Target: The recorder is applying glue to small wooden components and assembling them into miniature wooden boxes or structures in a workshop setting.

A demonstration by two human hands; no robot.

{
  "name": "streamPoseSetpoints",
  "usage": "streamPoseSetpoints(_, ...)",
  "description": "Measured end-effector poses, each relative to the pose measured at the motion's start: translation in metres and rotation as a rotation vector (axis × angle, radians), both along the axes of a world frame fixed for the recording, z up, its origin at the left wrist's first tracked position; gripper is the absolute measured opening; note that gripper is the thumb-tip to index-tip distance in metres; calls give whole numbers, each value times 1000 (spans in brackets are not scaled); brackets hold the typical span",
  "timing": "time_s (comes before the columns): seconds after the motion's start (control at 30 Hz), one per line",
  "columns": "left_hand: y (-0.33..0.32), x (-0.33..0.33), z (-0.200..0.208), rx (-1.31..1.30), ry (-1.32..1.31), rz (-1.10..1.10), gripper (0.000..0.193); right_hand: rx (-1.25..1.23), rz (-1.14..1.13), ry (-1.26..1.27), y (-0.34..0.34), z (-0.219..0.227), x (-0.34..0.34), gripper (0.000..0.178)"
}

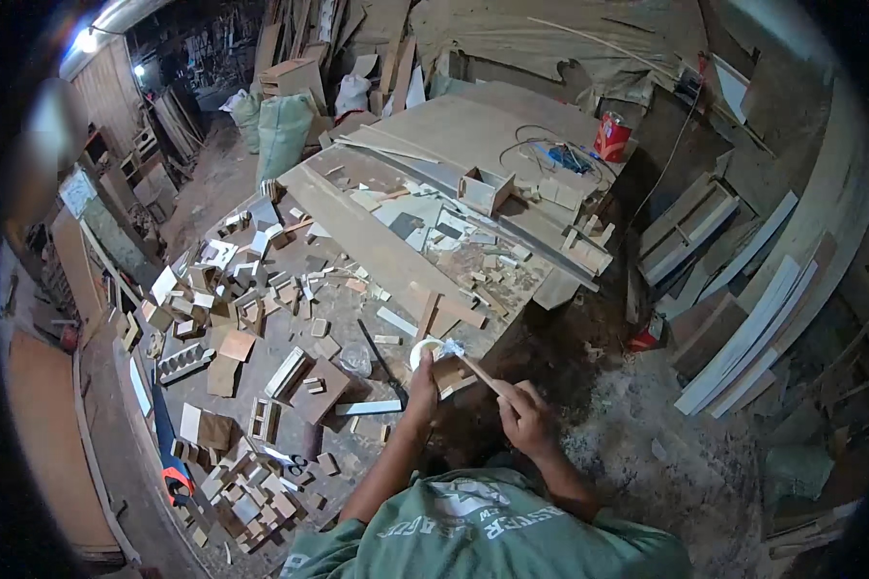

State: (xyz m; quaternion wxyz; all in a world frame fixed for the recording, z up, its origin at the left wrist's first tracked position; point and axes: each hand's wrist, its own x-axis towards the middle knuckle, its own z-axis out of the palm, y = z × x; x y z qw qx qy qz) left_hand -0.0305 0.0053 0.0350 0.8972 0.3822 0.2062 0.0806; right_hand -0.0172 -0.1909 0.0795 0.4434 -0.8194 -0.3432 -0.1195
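My left hand (423, 388) is closed round a small round cream-coloured thing (417, 355), possibly a tub or lid, near the table's front edge. Between the fingers of my right hand (527, 417) runs a thin wooden stick (479, 371). The stick's far end meets a whitish-blue lump (452, 348) beside the round thing; what the lump is I cannot make out. Just left of my left hand lie a long dark bar (380, 357), a clear round plastic piece (355, 361) and a white strip (369, 407).
Many wood offcuts (261, 492) cover the table's left side, with a handsaw (167, 444) and scissors (288, 461) among them. A small wooden box (485, 190), a red can (612, 137) and a blue tool (568, 157) stand farther back. Boards (743, 338) lean at the right.
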Motion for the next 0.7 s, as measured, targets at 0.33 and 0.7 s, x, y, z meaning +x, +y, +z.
streamPoseSetpoints(0.33, 57, -54, -52, -43, 108, 82, 73, 40, -35, 97, -5, 0, 39, 12)
streamPoseSetpoints(0.7, 70, -73, -74, -189, -13, 213, 62, -257, 294, 62, 67, 2, 96, 18)
